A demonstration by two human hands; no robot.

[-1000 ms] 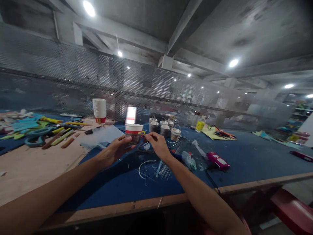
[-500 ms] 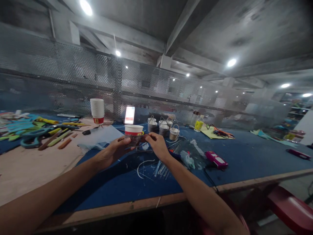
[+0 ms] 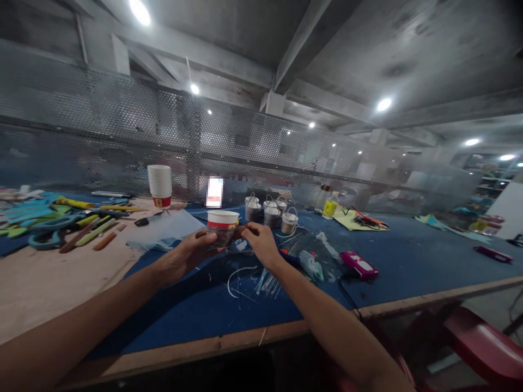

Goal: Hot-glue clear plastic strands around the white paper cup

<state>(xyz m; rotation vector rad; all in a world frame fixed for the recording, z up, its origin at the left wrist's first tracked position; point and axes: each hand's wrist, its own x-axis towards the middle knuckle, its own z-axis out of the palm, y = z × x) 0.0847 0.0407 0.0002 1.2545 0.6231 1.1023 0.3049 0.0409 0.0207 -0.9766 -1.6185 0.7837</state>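
A white paper cup with a red band (image 3: 222,224) is held above the blue table cover (image 3: 408,261). My left hand (image 3: 188,251) wraps around the cup's lower part from the left. My right hand (image 3: 260,243) is closed in a pinch against the cup's right side; what its fingertips hold is too small to make out. Thin white wires and clear sticks (image 3: 255,280) lie on the cover just below my hands.
Several small wrapped cups with wire handles (image 3: 270,211) stand behind. A stack of white cups (image 3: 159,185) stands at back left, by scissors and tools (image 3: 61,226). A pink glue gun (image 3: 359,266) lies right, a yellow-labelled bottle (image 3: 329,207) behind. A perforated metal screen (image 3: 122,141) backs the table.
Both hands with the cup have stayed together; the right fingers closed in against the cup's side. The view shifted slightly left.
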